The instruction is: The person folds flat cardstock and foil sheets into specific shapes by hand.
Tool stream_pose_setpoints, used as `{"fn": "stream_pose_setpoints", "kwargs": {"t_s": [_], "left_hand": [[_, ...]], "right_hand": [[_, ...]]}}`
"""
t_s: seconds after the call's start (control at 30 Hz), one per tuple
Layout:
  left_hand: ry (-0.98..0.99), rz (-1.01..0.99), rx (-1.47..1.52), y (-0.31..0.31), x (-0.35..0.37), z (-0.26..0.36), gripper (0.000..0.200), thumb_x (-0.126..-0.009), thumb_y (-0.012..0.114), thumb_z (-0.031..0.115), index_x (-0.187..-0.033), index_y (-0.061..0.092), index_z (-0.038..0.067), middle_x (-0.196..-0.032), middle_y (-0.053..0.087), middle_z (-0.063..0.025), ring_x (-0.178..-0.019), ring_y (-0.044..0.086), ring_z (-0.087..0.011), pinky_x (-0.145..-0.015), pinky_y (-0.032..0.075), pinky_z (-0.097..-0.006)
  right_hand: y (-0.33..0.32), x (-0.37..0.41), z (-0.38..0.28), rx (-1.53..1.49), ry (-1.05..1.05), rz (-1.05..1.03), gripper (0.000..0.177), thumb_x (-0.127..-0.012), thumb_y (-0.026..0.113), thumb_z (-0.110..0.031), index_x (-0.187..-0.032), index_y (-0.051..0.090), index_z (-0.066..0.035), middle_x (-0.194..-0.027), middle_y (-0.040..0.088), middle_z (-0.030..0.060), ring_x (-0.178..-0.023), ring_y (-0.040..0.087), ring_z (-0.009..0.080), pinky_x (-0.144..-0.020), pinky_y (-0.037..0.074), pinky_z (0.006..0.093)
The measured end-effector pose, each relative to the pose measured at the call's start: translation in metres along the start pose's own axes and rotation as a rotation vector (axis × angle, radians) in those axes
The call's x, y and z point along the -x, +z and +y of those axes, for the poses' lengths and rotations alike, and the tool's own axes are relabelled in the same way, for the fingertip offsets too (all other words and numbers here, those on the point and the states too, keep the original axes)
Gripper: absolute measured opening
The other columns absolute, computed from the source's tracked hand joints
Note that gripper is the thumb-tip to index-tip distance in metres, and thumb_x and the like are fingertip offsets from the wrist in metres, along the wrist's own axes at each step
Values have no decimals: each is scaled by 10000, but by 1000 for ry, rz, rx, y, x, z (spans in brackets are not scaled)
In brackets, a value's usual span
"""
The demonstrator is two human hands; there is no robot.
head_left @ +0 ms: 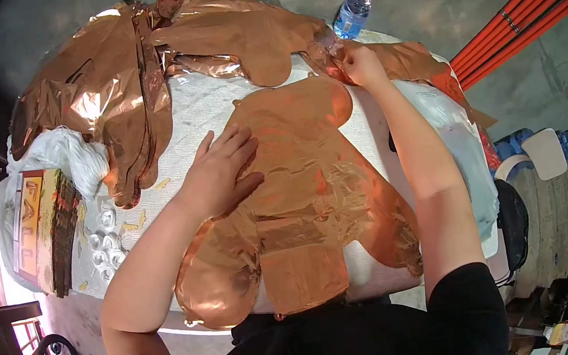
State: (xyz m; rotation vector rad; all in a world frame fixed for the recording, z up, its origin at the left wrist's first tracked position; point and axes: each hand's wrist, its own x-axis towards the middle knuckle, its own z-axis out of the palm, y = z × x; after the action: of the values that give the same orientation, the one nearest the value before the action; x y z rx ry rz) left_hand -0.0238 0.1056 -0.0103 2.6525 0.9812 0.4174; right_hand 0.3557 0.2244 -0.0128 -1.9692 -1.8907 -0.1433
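Observation:
A flat copper-coloured foil balloon with rounded lobes is spread on the white-covered table in front of me. My left hand rests on its left side, palm down and fingers stretched out. Beyond its upper right corner, my right hand is closed, its fingertips at a crinkled, shiny clear piece beside more copper foil. What exactly is pinched there is too small to make out. Further copper foil balloons lie piled along the far edge, and another stack covers the far left.
A water bottle stands at the far edge. On the left are a bundle of white string, a thick stack of printed cards and small clear rings. White plastic bags line the right edge; orange-red poles are beyond.

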Motion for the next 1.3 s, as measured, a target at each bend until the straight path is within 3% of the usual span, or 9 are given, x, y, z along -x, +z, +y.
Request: {"fn": "stream_pose_setpoints", "kwargs": {"t_s": [0.23,0.37,0.43,0.53,0.57,0.83,0.9,1.07,1.3], "left_hand": [[2,1,18,0,0,-1,562,-864,640,323,-1332,481,53,-1424,425,-131,-1377,323,-305,-1135,216,-492],[3,-2,10,0,0,-1,559,-865,640,321,-1331,483,55,-1424,426,-133,-1377,324,-306,-1135,216,-491],[-1,-3,19,-1,0,-1,558,-866,638,318,-1334,482,57,-1424,427,-133,-1377,323,-306,-1135,216,-491],[0,5,14,0,0,-1,560,-872,624,354,-1324,486,53,-1423,426,-118,-1380,313,-290,-1138,214,-485],[9,1,11,0,0,-1,560,-872,624,354,-1324,486,53,-1423,426,-118,-1380,313,-290,-1138,214,-485],[-21,-2,31,-4,0,3,575,-857,644,330,-1335,481,56,-1402,452,-131,-1368,330,-301,-1138,214,-480],[-7,9,32,-2,0,1,577,-852,649,327,-1334,482,57,-1401,452,-130,-1365,334,-299,-1137,215,-481],[20,33,5,2,0,-3,580,-846,656,324,-1332,485,58,-1399,455,-128,-1363,339,-295,-1135,218,-484],[-4,16,-8,2,1,-3,579,-861,641,287,-1365,462,68,-1415,444,-144,-1385,312,-303,-1139,205,-498]], "right_hand": [[-9,-5,33,-991,436,-257,315,-735,803,-141,-606,516,-124,-616,564,-23,-535,505,110,-494,391,292],[-8,-6,35,-1103,571,-184,341,-704,810,-134,-577,496,-101,-593,545,3,-520,493,127,-481,387,306],[-1,-8,42,-432,265,14,234,-707,801,-117,-781,583,-80,-703,634,68,-561,590,216,-534,472,295],[-5,7,17,-129,110,239,338,-725,776,-129,-991,592,-30,-934,672,128,-813,645,307,-748,519,366],[-31,8,4,-190,242,8,779,-734,734,-127,-1359,293,21,-1196,567,303,-1134,558,413,-933,457,461],[-191,-37,123,187,324,199,291,-731,667,-170,-1005,716,-85,-916,687,209,-848,689,324,-729,529,410],[-256,-52,156,270,183,560,291,-807,612,-244,-995,711,-45,-866,695,201,-802,689,287,-708,525,378],[-393,-56,84,154,-90,975,410,-868,588,-363,-1117,653,-43,-887,704,120,-806,656,213,-745,495,326],[-358,7,-106,-371,-579,643,167,-883,490,27,-941,645,0,-795,587,-4,-720,533,78,-612,451,233]]}}
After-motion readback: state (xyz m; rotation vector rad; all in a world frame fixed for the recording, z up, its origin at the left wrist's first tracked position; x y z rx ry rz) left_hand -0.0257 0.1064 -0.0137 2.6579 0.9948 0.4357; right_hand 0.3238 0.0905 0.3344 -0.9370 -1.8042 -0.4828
